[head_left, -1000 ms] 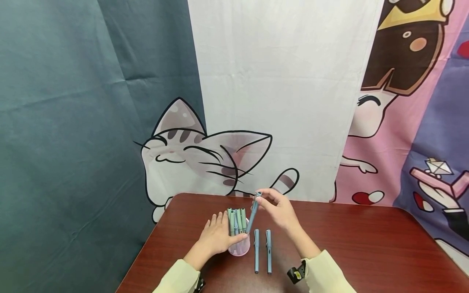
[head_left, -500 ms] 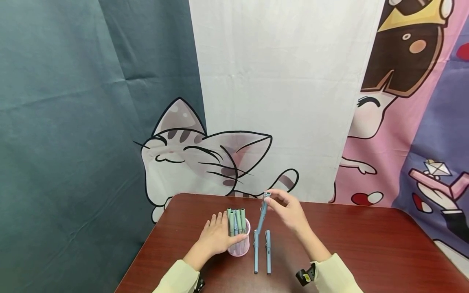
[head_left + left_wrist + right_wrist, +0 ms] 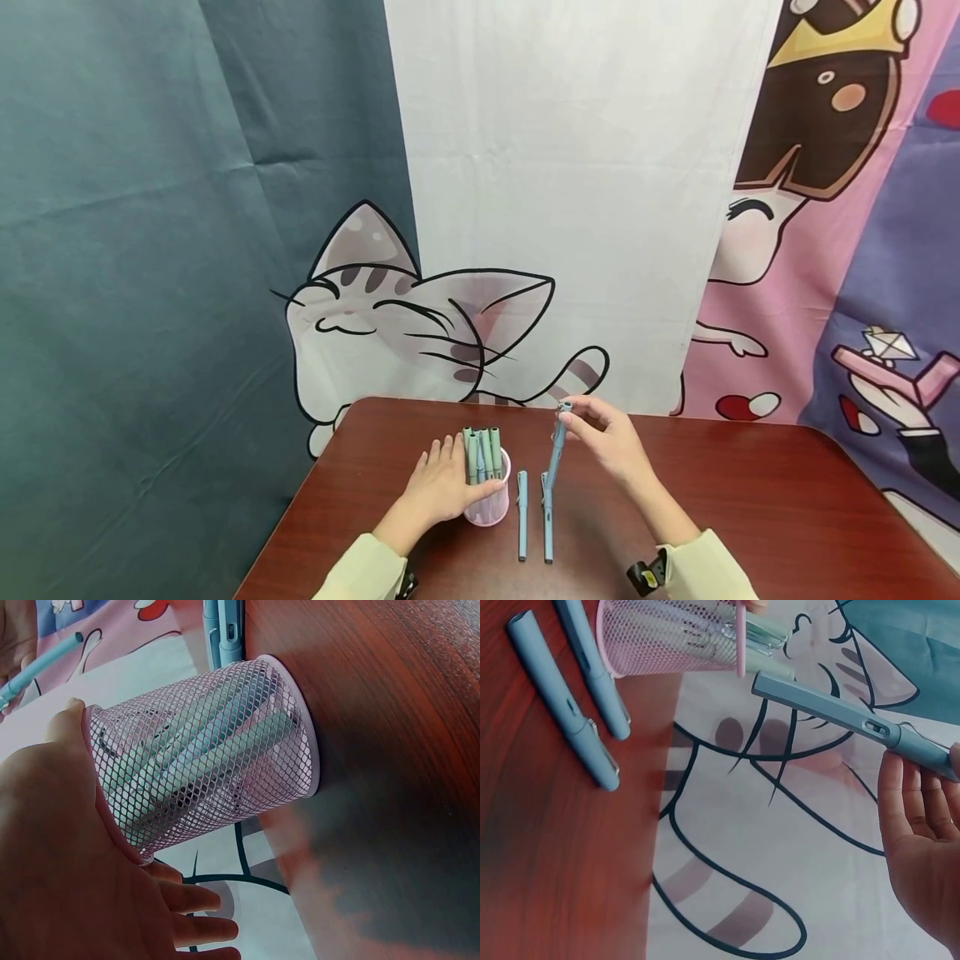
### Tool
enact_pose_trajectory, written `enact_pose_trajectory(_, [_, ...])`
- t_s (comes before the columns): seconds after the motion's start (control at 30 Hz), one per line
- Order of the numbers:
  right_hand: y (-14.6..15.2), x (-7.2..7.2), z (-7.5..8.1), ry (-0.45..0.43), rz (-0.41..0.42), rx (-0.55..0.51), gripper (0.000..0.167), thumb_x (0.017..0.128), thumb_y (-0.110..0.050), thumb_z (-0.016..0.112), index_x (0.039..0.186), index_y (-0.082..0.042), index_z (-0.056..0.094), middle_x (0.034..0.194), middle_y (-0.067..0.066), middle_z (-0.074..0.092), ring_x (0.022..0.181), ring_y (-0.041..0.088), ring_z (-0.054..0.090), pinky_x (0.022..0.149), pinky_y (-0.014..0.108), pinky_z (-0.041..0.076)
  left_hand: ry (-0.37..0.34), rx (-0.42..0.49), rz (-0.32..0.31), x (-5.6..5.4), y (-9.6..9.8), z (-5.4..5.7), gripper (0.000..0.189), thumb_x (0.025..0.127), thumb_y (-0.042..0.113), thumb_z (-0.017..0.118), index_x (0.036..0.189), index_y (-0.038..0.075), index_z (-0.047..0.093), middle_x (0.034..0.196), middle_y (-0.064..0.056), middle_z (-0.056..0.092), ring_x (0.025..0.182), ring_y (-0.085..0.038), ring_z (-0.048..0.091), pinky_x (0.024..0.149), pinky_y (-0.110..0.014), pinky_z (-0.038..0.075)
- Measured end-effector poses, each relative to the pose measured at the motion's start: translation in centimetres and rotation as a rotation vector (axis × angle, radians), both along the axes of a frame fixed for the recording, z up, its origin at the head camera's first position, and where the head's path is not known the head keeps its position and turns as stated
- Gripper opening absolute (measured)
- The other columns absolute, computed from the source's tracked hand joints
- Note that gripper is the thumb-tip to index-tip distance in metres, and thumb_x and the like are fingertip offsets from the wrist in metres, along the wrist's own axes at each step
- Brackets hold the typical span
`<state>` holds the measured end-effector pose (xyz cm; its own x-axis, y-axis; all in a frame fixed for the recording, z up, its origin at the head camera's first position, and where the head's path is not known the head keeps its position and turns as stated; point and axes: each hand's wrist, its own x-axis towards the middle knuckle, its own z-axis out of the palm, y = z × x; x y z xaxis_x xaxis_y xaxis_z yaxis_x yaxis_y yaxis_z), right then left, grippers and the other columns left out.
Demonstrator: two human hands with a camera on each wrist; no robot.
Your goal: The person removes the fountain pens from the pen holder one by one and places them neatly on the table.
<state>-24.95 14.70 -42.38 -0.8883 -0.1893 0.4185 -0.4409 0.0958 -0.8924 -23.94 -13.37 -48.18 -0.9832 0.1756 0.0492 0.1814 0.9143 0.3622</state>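
Observation:
Held up over the table, a blue pen (image 3: 557, 446) is pinched near its capped top by my right hand (image 3: 611, 437). It slants down to the left, and its lower end overlaps one of two blue pens lying below. Those two, a left pen (image 3: 522, 517) and a right pen (image 3: 548, 525), lie side by side on the table. My left hand (image 3: 438, 487) rests against the rim of a pink mesh pen holder (image 3: 202, 750), fingers straight and spread, thumb along the near rim. Several green pens (image 3: 497, 454) and a blue one stand in the holder.
The reddish-brown wooden table (image 3: 750, 500) stretches to the right of my right hand. Behind its far edge hangs a cloth backdrop (image 3: 600, 208) with a cartoon cat. A dark teal curtain (image 3: 150, 333) hangs on the left.
My right hand has carried the blue pen rightward from beside the pen holder, past the left lying pen, to over the right one. My left hand has stayed at the holder.

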Motion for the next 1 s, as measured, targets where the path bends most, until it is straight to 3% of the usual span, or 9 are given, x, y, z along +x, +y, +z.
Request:
enact_pose_trajectory(0.6, [2.7, 0.7, -2.6, -0.071, -0.046, 0.019, 0.029, 0.095, -0.011, 0.071, 0.119, 0.006, 0.066, 0.09, 0.013, 0.069, 0.079, 0.014, 0.071, 0.074, 0.032, 0.061, 0.001, 0.015, 0.002, -0.1, -0.1, 0.0, 0.119, 0.08, 0.084, 0.056, 0.155, -0.006, 0.03, 0.156, -0.028, 0.037, 0.145, -0.049, 0.033, 0.117, -0.062, 0.026])
enact_pose_trajectory(1.0, [3.5, 1.1, -4.4, -0.154, -0.048, 0.035, 0.032, 0.096, -0.012, 0.07, 0.119, 0.01, 0.064, 0.089, 0.009, 0.071, 0.077, 0.014, 0.072, 0.071, 0.041, 0.062, -0.008, 0.021, 0.004, 0.0, 0.0, -0.1, 0.119, 0.081, 0.083, 0.056, 0.155, -0.005, 0.03, 0.157, -0.028, 0.037, 0.145, -0.049, 0.033, 0.117, -0.062, 0.026])
